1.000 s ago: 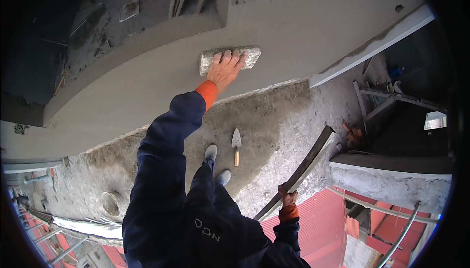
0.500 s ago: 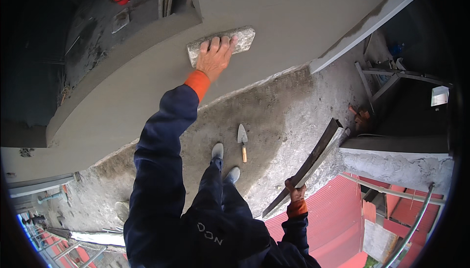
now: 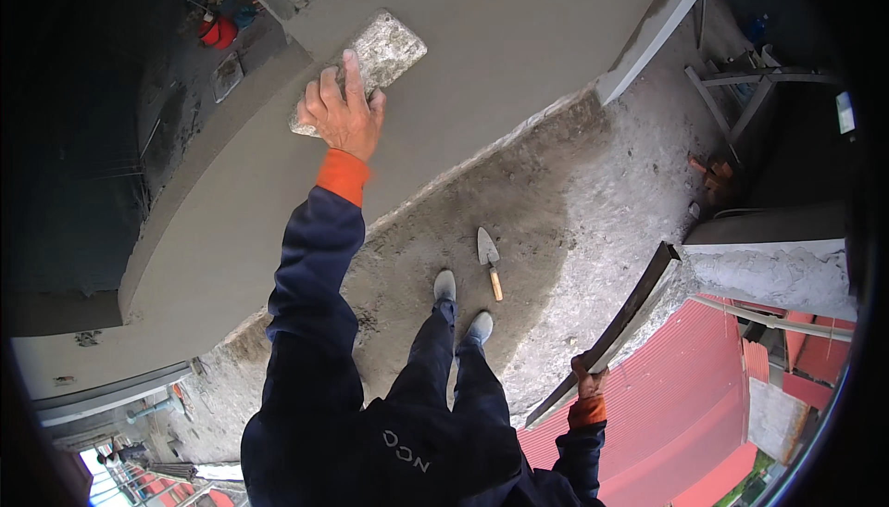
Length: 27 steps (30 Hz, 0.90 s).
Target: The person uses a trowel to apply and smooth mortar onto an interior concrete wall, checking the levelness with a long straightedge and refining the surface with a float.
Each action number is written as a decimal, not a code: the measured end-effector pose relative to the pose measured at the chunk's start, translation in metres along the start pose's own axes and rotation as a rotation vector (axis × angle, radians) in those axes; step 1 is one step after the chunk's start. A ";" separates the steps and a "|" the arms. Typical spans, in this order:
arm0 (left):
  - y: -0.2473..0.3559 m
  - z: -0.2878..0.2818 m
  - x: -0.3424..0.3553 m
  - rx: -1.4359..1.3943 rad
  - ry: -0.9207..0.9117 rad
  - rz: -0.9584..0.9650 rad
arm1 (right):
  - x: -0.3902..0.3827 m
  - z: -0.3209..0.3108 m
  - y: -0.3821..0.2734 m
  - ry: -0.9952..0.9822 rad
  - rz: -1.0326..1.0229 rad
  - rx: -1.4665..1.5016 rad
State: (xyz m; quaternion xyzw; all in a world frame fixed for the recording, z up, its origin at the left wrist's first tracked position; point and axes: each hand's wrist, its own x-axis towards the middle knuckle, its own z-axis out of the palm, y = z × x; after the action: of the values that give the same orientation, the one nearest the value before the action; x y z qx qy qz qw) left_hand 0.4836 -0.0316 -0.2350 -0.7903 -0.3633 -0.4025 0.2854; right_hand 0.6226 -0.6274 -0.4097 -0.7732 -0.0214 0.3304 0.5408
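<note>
My left hand (image 3: pixel 344 116) is closed on a plastering float (image 3: pixel 387 51), a rectangular block caked in grey mortar. Its face lies against the smooth grey plastered wall (image 3: pixel 482 53), and its upper right end sticks out beyond my fingers. The float's handle is hidden under my hand. At lower right, my right hand (image 3: pixel 587 381) has its fingers wrapped round a long dark hollow bar (image 3: pixel 622 312), which slants up to the right. A pointed trowel (image 3: pixel 487 248) with a wooden handle lies on the floor just right of my feet.
The wall's curved edge (image 3: pixel 199 150) borders a darker area at left with a red bucket (image 3: pixel 219 33). A white-edged strip (image 3: pixel 662 25) runs at upper right. Metal framing (image 3: pixel 741 104) stands at far right. Red corrugated roofing (image 3: pixel 662 387) spreads out below the bar.
The float has tilted more steeply, and my left hand now sits toward its lower left end. The view has turned a little. My right hand still grips the bar.
</note>
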 end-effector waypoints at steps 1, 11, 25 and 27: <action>0.000 0.008 -0.005 0.019 0.004 0.007 | 0.002 0.003 -0.001 -0.004 0.021 0.030; 0.010 0.019 -0.060 -0.022 -0.245 0.129 | 0.006 0.005 0.006 0.014 -0.059 0.113; 0.013 0.023 -0.139 -0.085 -0.653 0.090 | 0.017 0.004 0.003 -0.030 -0.101 0.116; 0.021 -0.016 -0.152 -0.167 -0.754 -0.083 | 0.017 0.008 -0.005 -0.037 -0.162 0.003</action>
State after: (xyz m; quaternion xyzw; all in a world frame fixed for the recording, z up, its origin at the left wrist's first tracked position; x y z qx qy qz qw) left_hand 0.4313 -0.1080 -0.3585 -0.8879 -0.4403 -0.1233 0.0499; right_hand 0.6333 -0.6124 -0.4155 -0.7617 -0.0934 0.3000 0.5666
